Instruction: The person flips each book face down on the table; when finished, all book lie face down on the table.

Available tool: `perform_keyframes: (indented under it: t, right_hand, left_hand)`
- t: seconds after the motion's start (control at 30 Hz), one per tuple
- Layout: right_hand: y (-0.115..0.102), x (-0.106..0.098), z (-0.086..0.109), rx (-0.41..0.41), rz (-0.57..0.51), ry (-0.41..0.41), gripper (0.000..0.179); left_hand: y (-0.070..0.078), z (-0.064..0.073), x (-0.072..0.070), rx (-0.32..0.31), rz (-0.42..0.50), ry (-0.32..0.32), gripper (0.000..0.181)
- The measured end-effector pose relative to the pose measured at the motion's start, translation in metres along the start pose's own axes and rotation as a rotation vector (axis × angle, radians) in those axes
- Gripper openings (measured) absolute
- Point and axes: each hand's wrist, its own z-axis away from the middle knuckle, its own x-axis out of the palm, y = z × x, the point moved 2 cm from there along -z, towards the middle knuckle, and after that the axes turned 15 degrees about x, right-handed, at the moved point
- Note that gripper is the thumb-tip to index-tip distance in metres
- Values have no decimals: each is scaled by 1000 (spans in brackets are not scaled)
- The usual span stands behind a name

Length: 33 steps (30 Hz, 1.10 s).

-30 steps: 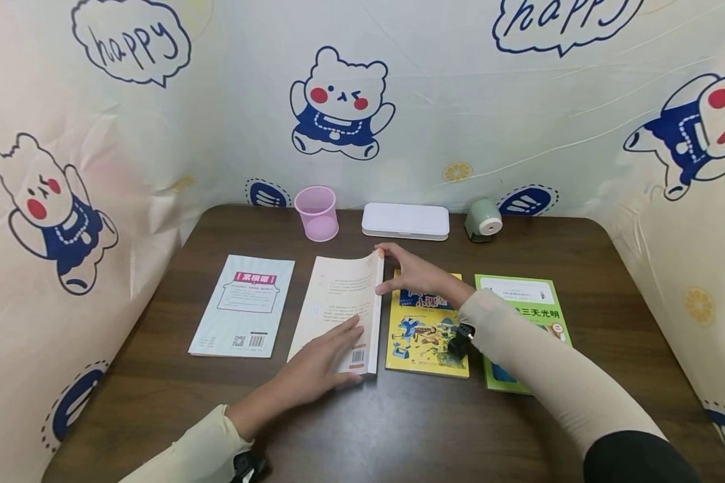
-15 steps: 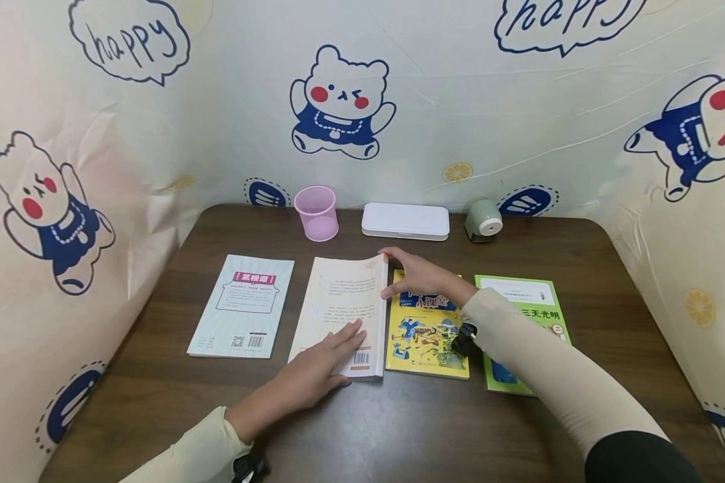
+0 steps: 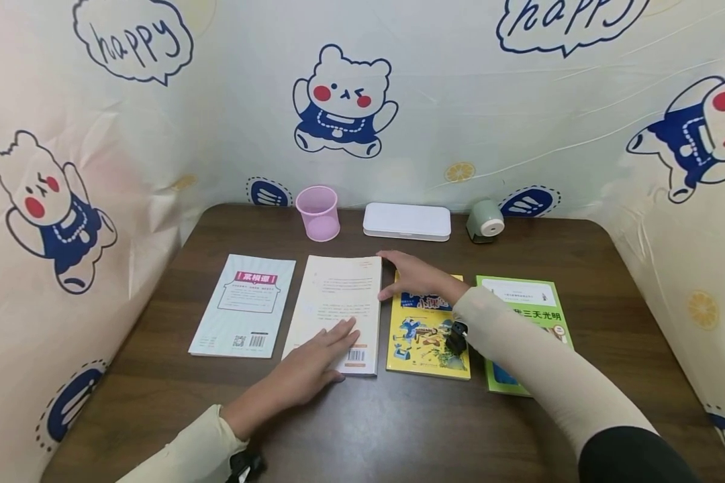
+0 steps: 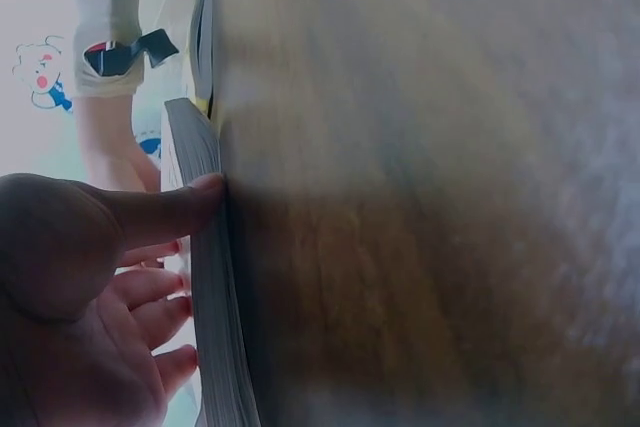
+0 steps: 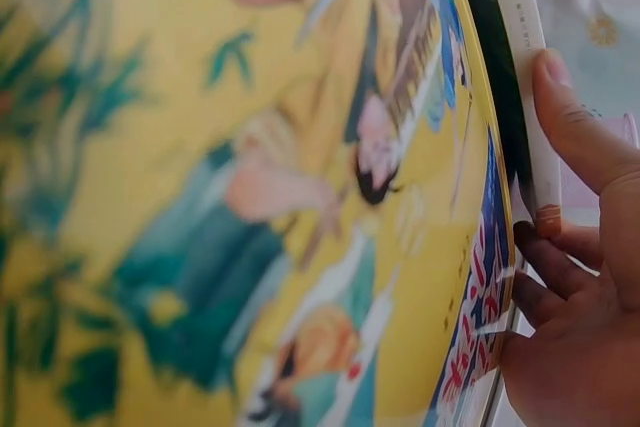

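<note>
A thick cream-coloured book point(image 3: 344, 282) lies back cover up on the table, its barcode near the front edge. My left hand point(image 3: 311, 359) rests on its lower part with fingers extended over the cover. In the left wrist view, the left thumb point(image 4: 170, 212) touches the edge of the pages. At the far right corner, my right hand point(image 3: 419, 274) grips the book: the right wrist view has the thumb point(image 5: 565, 112) on the white spine point(image 5: 525, 77) and the fingers bent round its end. Beneath the right wrist lies a yellow illustrated book point(image 3: 425, 335).
To the left lies a pale blue book point(image 3: 242, 305); a green book point(image 3: 544, 295) is partly under the right forearm. Along the table's back stand a pink cup point(image 3: 317, 215), a flat white case point(image 3: 407, 221) and a small green-grey device point(image 3: 485, 221). A printed cloth point(image 3: 229, 100) surrounds the table.
The cream book shifted slightly right towards the yellow book, then back left, and now lies straighter. Both hands stayed on it and moved a little with it.
</note>
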Motion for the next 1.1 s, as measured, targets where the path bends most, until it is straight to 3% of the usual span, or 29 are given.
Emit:
perform_keyframes:
  t: [0.6,1.1]
  right_hand:
    - [-5,5,-7,71,66,18,104]
    - [-10,0,-15,129,55,12,103]
  left_hand:
    - [-6,-3,-4,-5,21,-13,76]
    - [-15,-12,-19,3,36,-67,74]
